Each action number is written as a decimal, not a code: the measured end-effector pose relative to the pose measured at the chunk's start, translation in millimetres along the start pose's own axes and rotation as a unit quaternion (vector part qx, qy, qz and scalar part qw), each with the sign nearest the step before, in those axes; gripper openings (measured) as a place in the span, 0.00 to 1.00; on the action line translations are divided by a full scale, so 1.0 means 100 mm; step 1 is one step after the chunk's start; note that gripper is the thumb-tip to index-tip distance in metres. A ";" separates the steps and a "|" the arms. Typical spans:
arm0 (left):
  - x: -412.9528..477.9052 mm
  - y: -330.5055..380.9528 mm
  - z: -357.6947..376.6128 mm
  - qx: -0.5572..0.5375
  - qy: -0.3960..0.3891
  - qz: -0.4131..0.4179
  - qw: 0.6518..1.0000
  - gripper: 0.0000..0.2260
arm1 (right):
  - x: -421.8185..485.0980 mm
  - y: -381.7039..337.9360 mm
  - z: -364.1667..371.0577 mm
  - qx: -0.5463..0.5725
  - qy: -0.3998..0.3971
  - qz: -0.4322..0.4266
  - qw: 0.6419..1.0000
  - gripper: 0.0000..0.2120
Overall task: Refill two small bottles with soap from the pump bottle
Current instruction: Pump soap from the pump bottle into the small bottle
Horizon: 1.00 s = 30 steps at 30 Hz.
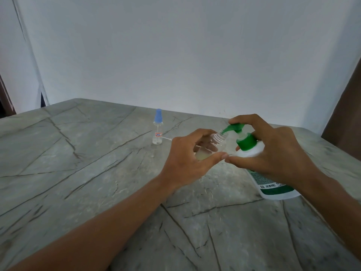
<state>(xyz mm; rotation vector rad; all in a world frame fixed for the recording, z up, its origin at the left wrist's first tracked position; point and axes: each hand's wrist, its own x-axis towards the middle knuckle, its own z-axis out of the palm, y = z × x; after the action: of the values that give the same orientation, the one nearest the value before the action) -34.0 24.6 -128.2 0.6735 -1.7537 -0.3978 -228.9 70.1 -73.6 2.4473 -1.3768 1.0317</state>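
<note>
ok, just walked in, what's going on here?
A person is refilling a small clear bottle from the pump bottle. The left hand holds the uncapped small clear bottle tilted, with its neck right at the green nozzle. The right hand grips the pump bottle, which rests on the table, with a finger over the pump head. A little pale liquid is already inside. A second small bottle, blue-capped, stands upright further back, untouched.

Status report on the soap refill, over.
Left hand holds open small bottle tilted at pump nozzle. Right hand on pump bottle. Second bottle capped, standing clear behind.
</note>
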 end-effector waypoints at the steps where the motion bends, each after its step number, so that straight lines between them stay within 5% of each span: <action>1: 0.00 0.00 0.00 0.000 -0.003 0.000 1.000 0.22 | -0.01 -0.01 -0.01 0.004 0.003 0.003 1.000 0.34; 30: -0.02 -0.01 0.03 0.009 -0.010 0.000 1.000 0.20 | -0.03 0.00 -0.01 0.022 0.014 -0.001 1.000 0.32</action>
<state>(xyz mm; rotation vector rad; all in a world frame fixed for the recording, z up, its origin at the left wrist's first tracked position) -36.5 24.2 -131.3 0.6851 -1.7781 -0.3902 -230.3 72.8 -74.3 2.4556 -1.3568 1.1020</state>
